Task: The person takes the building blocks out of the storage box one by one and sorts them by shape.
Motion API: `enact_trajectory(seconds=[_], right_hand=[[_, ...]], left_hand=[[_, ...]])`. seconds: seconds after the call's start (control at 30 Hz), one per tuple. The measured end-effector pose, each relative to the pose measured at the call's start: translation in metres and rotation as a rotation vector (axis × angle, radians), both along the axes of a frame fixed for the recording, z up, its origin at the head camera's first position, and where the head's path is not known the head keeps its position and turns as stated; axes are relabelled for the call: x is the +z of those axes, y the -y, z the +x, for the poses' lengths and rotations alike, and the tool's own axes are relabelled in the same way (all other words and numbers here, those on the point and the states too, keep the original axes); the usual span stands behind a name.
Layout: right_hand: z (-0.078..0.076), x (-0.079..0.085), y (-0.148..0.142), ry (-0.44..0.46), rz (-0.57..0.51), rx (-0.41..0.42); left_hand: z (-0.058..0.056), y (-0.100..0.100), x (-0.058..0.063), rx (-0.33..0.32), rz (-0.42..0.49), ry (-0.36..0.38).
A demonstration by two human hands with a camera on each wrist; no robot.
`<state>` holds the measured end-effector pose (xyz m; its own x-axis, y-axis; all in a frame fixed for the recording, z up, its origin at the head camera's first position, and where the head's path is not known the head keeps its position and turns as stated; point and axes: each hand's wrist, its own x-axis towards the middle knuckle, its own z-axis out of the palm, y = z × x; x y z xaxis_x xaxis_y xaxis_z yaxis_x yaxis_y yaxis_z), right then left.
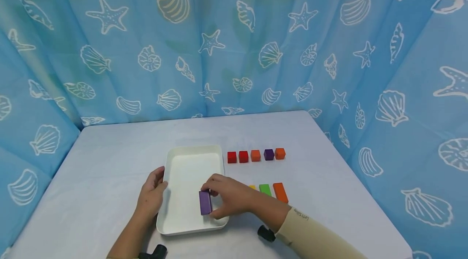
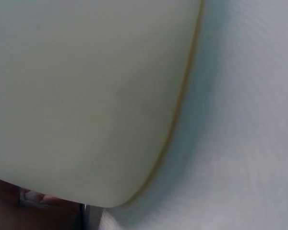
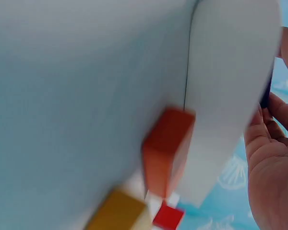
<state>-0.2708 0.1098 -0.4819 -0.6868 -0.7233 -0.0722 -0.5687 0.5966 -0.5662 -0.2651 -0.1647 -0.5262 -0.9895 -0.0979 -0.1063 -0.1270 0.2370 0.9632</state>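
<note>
The white tray (image 1: pixel 188 169) lies on the table, and my left hand (image 1: pixel 151 194) holds its left side with thumb and fingers at the rim. In the left wrist view the pale tray wall (image 2: pixel 86 96) fills much of the picture, with part of the left hand (image 2: pixel 36 203) below it. My right hand (image 1: pixel 232 198) pinches a purple rectangular block (image 1: pixel 205 203) between thumb and fingers over the near right part of the tray. In the right wrist view the right hand (image 3: pixel 273 167) and a dark sliver of that block (image 3: pixel 267 91) show at the right.
Right of the tray runs a row of several small cubes: red (image 1: pixel 232 157), orange (image 1: pixel 255 155) and purple (image 1: pixel 269 154). Nearer lie a green block (image 1: pixel 265 189), an orange block (image 1: pixel 280 192) and a yellow block (image 1: pixel 252 186), partly hidden by the right arm. A shell-patterned curtain (image 1: pixel 226 60) surrounds the table.
</note>
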Motion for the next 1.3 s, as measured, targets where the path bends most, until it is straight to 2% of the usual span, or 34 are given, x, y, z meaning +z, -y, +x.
enact_trajectory(seconds=[0.17, 0.3, 0.43, 0.73, 0.97, 1.1, 1.3], right_hand=[[-0.001, 0.007, -0.038, 0.009, -0.070, -0.099], [0.001, 0.009, -0.070, -0.028, -0.114, -0.168], [0.003, 0.006, -0.102, -0.057, -0.101, -0.254], [0.004, -0.005, -0.179, -0.063, -0.057, -0.439], [0.003, -0.016, -0.219, -0.040, 0.033, -0.493], [0.004, -0.024, -0.228, -0.030, 0.069, -0.496], [0.005, -0.030, -0.232, 0.022, 0.068, -0.499]], left_hand=[[0.000, 0.001, 0.000, -0.006, -0.001, 0.008], [0.000, 0.002, 0.000, 0.003, -0.012, 0.015], [0.000, 0.002, 0.000, 0.009, -0.007, 0.008], [0.002, 0.002, 0.002, -0.004, 0.015, 0.013], [0.000, 0.003, 0.008, -0.004, 0.020, 0.010], [-0.001, 0.003, 0.009, -0.007, 0.024, 0.014], [0.003, 0.003, 0.003, -0.011, 0.018, 0.033]])
